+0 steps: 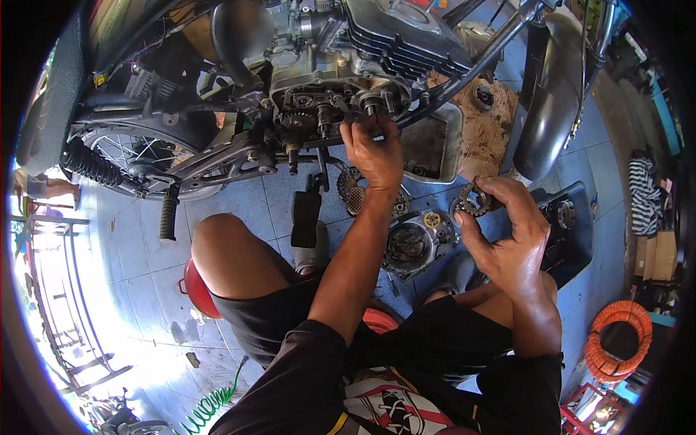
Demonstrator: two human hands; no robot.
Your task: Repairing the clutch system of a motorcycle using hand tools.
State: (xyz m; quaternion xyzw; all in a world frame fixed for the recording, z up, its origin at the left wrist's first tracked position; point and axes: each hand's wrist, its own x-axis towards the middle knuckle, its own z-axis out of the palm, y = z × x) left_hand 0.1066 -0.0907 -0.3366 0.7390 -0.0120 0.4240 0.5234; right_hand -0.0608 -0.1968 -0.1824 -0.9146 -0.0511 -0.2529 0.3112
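My left hand (373, 154) reaches up to the opened side of a motorcycle engine (315, 85), its fingers curled close around the end of a shaft (371, 107). What those fingers grip, if anything, is hidden. A small dark toothed gear ring (466, 210) is pinched between the thumb and fingers of my right hand (511, 235), held apart from the engine and lower to the right. Inside the engine, a larger gear (297, 119) shows left of the shaft. On the floor below my hands lies a removed engine cover (428, 254), its inner side up.
Below the engine sits a metal drain pan (453, 138) beside stained cardboard (496, 123). A dark tray (580, 250) with parts stands at right. The foot pedal (306, 210) juts out near my left forearm. An orange hose coil (618, 348) lies lower right, a green coiled hose (210, 412) lower left.
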